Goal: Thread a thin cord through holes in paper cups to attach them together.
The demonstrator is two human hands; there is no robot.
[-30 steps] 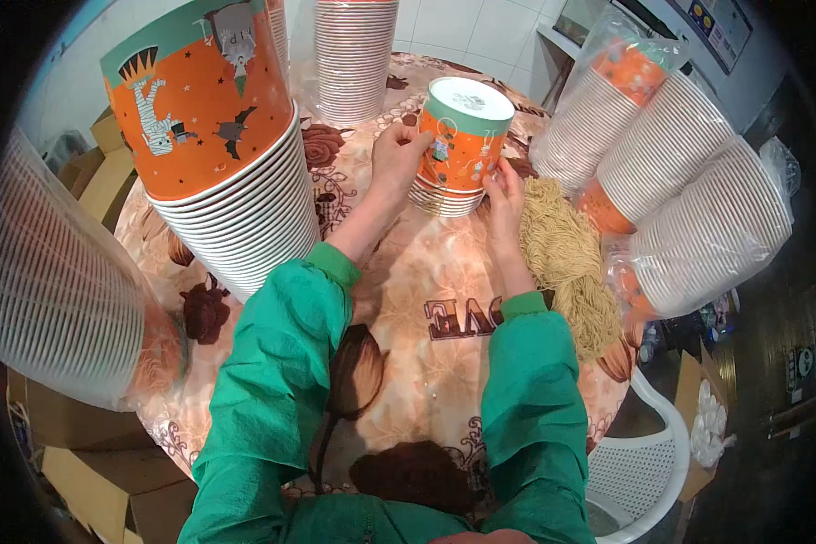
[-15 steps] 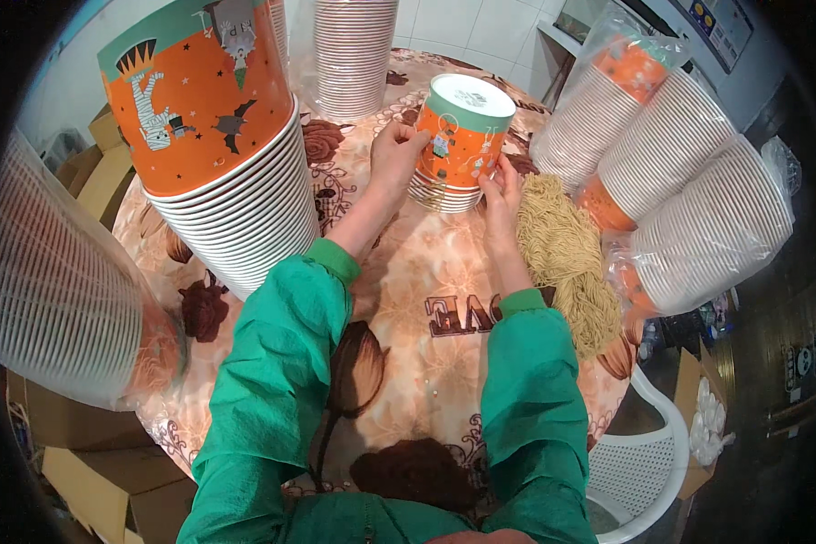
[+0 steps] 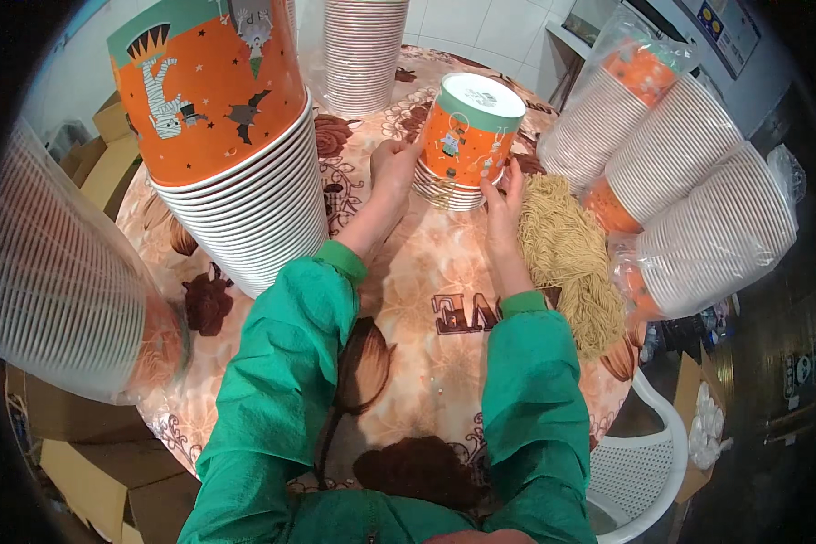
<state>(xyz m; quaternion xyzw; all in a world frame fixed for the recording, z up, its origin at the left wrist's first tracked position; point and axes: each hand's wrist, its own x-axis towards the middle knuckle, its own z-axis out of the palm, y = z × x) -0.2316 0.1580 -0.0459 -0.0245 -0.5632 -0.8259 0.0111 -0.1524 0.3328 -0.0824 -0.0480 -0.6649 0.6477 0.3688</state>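
A short stack of orange paper buckets (image 3: 467, 145) stands upside down on the table, with a green band at its top, a white base and cartoon figures. Faint tan strands seem to cross it near the white rims. My left hand (image 3: 393, 179) is closed against its left side, the fingers curled and partly hidden. On the other side my right hand (image 3: 505, 204) has thumb and fingers pressed to the lower wall. Close to the right wrist lies a bundle of tan yarn (image 3: 567, 258).
A tall bucket stack (image 3: 236, 172) rises at the left, near a plastic-wrapped one (image 3: 68, 281). Another stack (image 3: 363, 54) stands at the back. Several wrapped stacks (image 3: 666, 172) lean at the right. A white chair (image 3: 644, 462) and cardboard boxes (image 3: 91, 480) flank the flowered table (image 3: 426, 381).
The view has shifted slightly, so everything sits a little differently in the picture. Both hands stay at the short stack, with only small finger movement.
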